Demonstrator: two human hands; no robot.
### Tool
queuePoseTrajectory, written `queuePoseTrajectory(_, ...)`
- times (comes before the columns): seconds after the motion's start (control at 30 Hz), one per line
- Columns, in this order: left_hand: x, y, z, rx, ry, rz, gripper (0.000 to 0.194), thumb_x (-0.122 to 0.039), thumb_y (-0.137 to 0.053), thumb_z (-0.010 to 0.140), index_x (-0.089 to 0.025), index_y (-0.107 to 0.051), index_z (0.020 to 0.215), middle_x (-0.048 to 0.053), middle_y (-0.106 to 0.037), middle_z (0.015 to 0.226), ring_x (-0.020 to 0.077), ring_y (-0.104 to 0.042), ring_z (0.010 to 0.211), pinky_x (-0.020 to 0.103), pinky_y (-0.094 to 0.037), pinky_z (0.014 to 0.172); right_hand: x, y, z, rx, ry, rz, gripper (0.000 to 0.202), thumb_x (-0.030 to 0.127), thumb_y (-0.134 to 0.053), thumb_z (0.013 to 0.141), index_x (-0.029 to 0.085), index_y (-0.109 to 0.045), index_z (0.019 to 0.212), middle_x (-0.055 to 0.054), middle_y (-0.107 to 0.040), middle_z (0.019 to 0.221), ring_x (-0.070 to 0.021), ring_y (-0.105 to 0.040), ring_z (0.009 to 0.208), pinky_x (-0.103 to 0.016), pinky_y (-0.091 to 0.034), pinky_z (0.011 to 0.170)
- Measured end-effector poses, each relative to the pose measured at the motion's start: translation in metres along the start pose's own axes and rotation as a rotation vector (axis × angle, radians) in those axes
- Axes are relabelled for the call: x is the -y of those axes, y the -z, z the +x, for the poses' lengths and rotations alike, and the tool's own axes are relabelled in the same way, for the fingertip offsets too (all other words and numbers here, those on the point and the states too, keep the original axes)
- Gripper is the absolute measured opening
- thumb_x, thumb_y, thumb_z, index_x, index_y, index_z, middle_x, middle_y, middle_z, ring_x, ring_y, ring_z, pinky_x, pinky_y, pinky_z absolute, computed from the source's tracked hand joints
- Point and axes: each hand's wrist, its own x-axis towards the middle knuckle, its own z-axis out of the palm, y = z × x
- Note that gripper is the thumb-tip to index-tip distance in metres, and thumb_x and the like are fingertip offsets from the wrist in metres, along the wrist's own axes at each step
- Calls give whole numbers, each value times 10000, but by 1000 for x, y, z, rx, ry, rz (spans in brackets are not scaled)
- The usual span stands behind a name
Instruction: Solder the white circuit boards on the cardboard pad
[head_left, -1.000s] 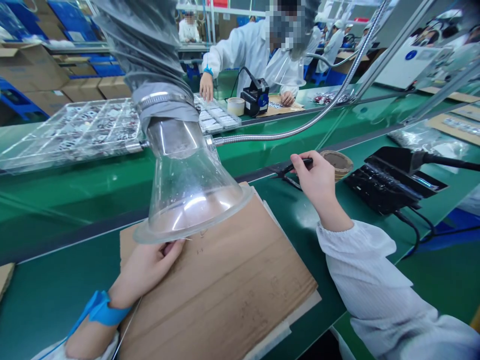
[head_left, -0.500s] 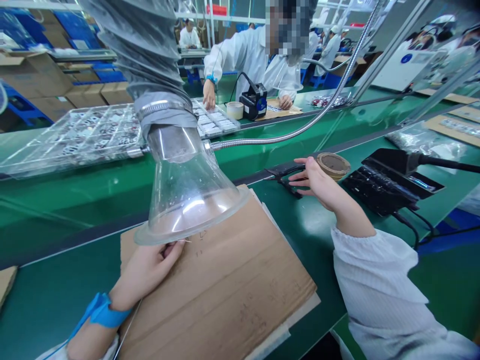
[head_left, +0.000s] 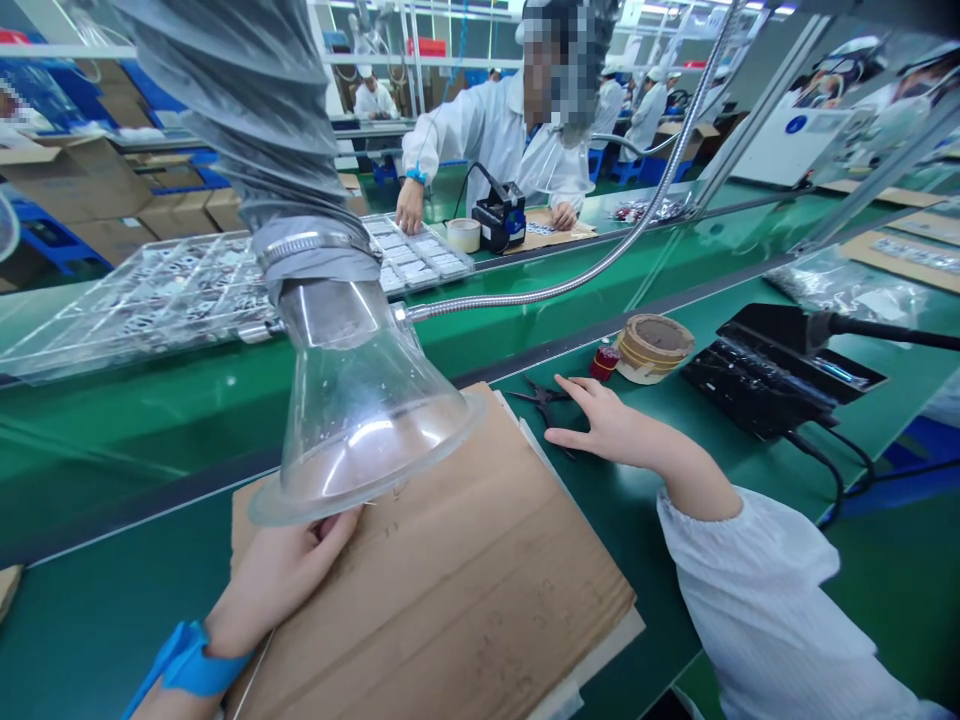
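Spreads right hand (head_left: 616,430) wide by black metal pliers (head_left: 546,396), near green counter (head_left: 637,505) edge; lays left hand (head_left: 285,572) on brown cardboard (head_left: 457,580), cannot tell grip.

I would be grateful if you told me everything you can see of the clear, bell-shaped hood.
The hood is transparent, apparently plastic, flaring from a narrow neck to a wide, rounded rim. Bright reflections and small specks show on it. A wrinkled gray duct covers its top, bound by a metal clamp, and a flexible metal arm meets it near the neck. It hangs slightly tilted over the cardboard. Whether its rim touches the left hand is unclear.
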Motion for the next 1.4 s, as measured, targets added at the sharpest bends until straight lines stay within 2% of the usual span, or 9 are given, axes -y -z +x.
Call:
queuePoseTrajectory(0.1, 2, 0, -1, -12, -9, -1, 423, -590, -545, 1012, -201, -712, 993, 45, -709, 859, 213, -647, 786, 274, -528, 685, 0, -4, -1, 39, -90, -72, 1213, 829, -586, 812, 174, -136, 1729, -185, -171, 1760, -463, -192, 1614, -593, -337, 1275)
queuePoseTrajectory(0.3, 2, 0, -1, 3, -8, -1, 418, -587, -547, 1014, -204, -714, 987, 48, -709, 861, 220, -658, 808, 267, -526, 670, 3, 1, -8, -2, -133, -132, 1114, 661, -710, 782, 177, -293, 1694, -211, -388, 1613, -481, -394, 1469, -584, -456, 1169)
queuePoseTrajectory(0.47, 2, -1, 1, 15, -35, -22, 426, -603, -526, 1018, -215, -701, 1004, 55, -727, 913, 223, -666, 823, 266, -516, 657, -3, 6, -6, -256, -76, -10, 1011, 577, -694, 787, 175, -366, 1656, -200, -467, 1540, -453, -425, 1456, -588, -451, 1177)
queuePoseTrajectory(0.67, -6, 1, 3, -1, -38, -10, 454, -610, -515, 1003, -205, -707, 931, 50, -698, 820, 213, -638, 752, 277, -531, 657, -20, 9, 9, -658, 84, 235, 713, 316, -592, 843, 155, -507, 1532, -119, -682, 1131, -263, -689, 1012, -472, -570, 1045)
queuePoseTrajectory(0.8, -13, 3, 3, -8, -31, -31, 462, -623, -520, 992, -205, -703, 920, 49, -696, 819, 215, -643, 756, 274, -533, 653, -14, 1, 8, -418, 53, 125, 591, 574, -589, 909, 177, -636, 1345, -171, -612, 1246, -318, -668, 1158, -479, -567, 1041)
queuePoseTrajectory(0.93, -14, 3, 3, -12, -17, -18, 466, -628, -518, 990, -208, -696, 893, 37, -656, 748, 211, -620, 708, 279, -523, 637, 0, -6, -10, -126, -100, -9, 1076, 882, -590, 776, 154, -460, 1558, -250, -506, 1455, -469, -499, 1412, -584, -490, 1129)
queuePoseTrajectory(1.03, -13, 2, 3, -16, -13, -8, 457, -618, -516, 992, -209, -693, 890, 31, -632, 718, 206, -605, 680, 277, -507, 616, 9, -8, -23, 72, -117, -117, 1369, 890, -727, 617, 142, -285, 1675, -301, -349, 1615, -574, -309, 1520, -666, -437, 1144)
queuePoseTrajectory(1.2, -14, 1, 3, -11, -8, -1, 444, -603, -512, 1002, -210, -689, 896, 27, -633, 725, 204, -605, 692, 277, -498, 627, 12, -2, -23, 25, -100, -171, 1172, 713, -757, 695, 183, -355, 1660, -256, -460, 1510, -527, -472, 1363, -621, -484, 1079)
queuePoseTrajectory(1.4, -12, 1, 3, 13, -13, 3, 451, -607, -495, 1016, -209, -683, 918, 25, -650, 748, 201, -609, 702, 279, -475, 638, -2, 6, -13, -80, -100, -79, 967, 543, -724, 753, 158, -461, 1600, -228, -506, 1479, -452, -505, 1360, -532, -518, 1075)
